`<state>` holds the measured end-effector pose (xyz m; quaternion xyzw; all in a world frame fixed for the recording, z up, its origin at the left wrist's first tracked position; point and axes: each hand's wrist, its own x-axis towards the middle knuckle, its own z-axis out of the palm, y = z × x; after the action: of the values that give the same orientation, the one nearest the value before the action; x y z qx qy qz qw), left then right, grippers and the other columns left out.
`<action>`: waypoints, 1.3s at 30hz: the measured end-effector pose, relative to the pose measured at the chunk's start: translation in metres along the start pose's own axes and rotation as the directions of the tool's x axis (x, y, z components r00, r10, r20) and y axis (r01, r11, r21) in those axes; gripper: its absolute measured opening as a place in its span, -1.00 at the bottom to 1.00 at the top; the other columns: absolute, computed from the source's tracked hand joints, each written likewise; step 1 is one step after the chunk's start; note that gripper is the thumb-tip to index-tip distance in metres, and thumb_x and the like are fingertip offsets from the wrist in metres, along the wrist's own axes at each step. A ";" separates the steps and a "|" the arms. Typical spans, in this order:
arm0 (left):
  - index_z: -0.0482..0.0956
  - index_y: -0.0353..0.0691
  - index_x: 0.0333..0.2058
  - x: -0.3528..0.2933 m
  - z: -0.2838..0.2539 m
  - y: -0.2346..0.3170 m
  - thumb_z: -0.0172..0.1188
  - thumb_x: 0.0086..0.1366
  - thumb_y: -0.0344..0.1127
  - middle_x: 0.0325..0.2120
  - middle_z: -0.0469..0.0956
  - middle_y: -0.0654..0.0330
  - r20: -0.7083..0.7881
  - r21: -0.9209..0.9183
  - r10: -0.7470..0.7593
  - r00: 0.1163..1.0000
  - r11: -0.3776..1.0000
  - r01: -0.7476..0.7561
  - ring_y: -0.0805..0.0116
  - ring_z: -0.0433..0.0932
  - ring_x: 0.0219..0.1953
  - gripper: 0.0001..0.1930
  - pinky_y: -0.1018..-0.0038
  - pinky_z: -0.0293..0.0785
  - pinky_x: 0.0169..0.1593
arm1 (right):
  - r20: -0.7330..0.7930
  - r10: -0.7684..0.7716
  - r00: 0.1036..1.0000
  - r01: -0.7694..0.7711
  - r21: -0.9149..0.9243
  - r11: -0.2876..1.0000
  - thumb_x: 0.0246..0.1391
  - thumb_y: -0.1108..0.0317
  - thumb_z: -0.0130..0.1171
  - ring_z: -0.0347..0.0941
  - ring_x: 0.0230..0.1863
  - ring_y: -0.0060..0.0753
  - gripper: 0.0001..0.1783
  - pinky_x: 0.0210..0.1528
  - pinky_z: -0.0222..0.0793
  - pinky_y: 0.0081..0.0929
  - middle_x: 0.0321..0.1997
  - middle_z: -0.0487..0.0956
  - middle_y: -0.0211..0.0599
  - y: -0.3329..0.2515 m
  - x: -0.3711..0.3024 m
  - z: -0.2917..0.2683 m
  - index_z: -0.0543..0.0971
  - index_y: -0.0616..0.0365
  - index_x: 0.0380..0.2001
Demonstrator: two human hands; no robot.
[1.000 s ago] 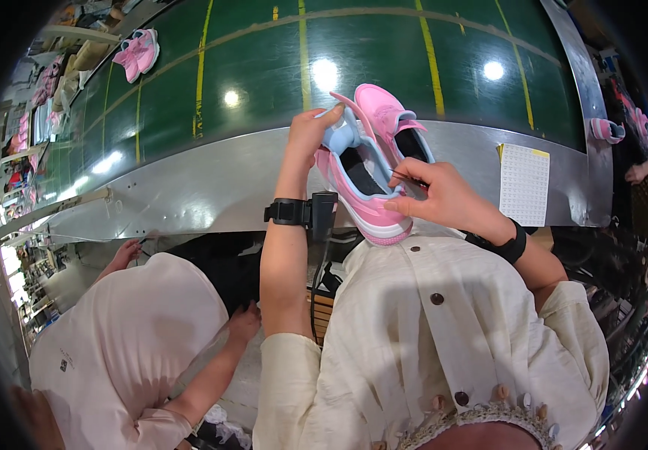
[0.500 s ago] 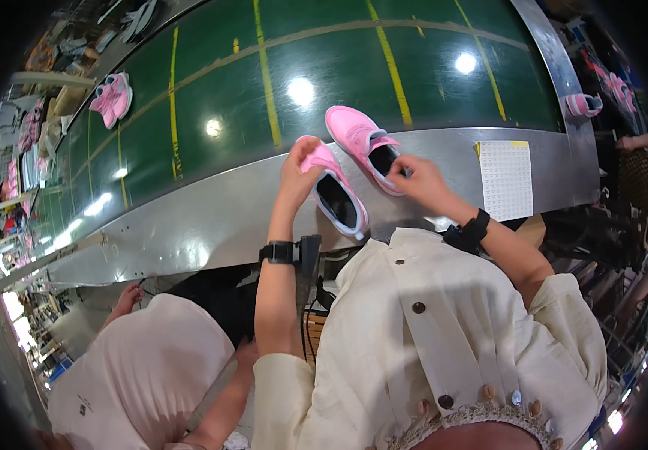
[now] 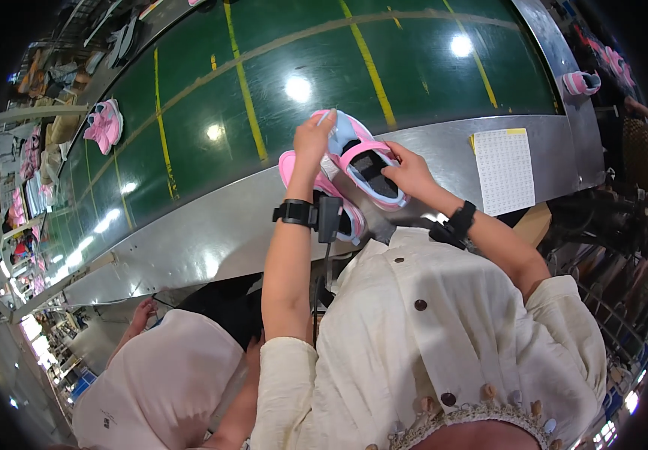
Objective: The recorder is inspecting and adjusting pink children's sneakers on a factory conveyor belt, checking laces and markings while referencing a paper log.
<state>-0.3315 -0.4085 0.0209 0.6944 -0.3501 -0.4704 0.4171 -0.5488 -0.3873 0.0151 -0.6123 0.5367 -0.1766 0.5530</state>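
A pink shoe (image 3: 374, 174) with light blue lining and a black insole is between my hands at the belt's near edge. My left hand (image 3: 315, 142) is closed on the edge of its front part, where the pale blue inside shows. The fingers of my right hand (image 3: 411, 174) pinch the shoe's right side near the pink strap, the thumb at the opening. A second pink shoe (image 3: 288, 163) lies on the metal edge just left of it, partly hidden under my left hand and wrist.
The green belt (image 3: 286, 52) with yellow lines runs beyond the metal ledge (image 3: 174, 247). A printed sheet (image 3: 505, 171) lies to the right. More pink shoes sit at the far left (image 3: 104, 126) and right (image 3: 581, 82). Another person (image 3: 163, 375) sits close on my left.
My left hand has left the left shoe and moved over to the right one. My right hand now pinches that shoe's side, and its light blue inside shows at the front.
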 end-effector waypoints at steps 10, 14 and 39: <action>0.58 -0.32 -0.42 -0.020 -0.023 0.090 0.23 0.15 -0.16 -0.57 0.53 0.21 0.382 -0.180 -0.135 0.914 0.959 0.217 0.50 0.43 -0.64 -0.71 0.50 0.28 -0.63 | 0.351 0.053 0.935 -0.149 0.252 0.956 0.06 0.24 0.12 0.36 -0.33 -0.64 -0.44 -0.26 0.32 -0.61 -0.26 0.49 -0.45 -0.069 -0.053 -0.074 0.27 0.18 0.11; 0.57 -0.36 -0.46 -0.021 -0.004 0.093 0.25 0.12 -0.17 -0.61 0.50 0.19 0.347 -0.058 -0.223 0.911 0.964 0.258 0.44 0.41 -0.66 -0.70 0.48 0.27 -0.63 | 0.178 -0.332 0.926 0.321 0.087 0.943 0.12 0.23 0.02 0.32 -0.52 -0.56 -0.56 -0.50 0.25 -0.45 -0.39 0.49 -0.49 -0.093 -0.054 -0.097 0.36 0.15 0.06; 0.49 -0.23 -0.61 -0.003 0.034 0.079 0.23 0.12 -0.23 -0.74 0.30 0.33 0.339 0.226 -0.263 0.903 0.955 0.193 0.54 0.17 -0.75 -0.76 0.53 0.02 -0.68 | 0.483 -0.684 0.546 0.803 -0.534 0.264 -0.13 0.33 0.24 0.45 -0.47 -0.28 -0.77 -0.52 0.33 -0.38 -0.40 0.45 -0.40 -0.136 -0.053 -0.081 0.51 0.05 -0.33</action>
<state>-0.3715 -0.4466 0.0868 0.6670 -0.3801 -0.6021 0.2194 -0.5706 -0.4073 0.1797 -0.9625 0.1617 -0.1463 0.1612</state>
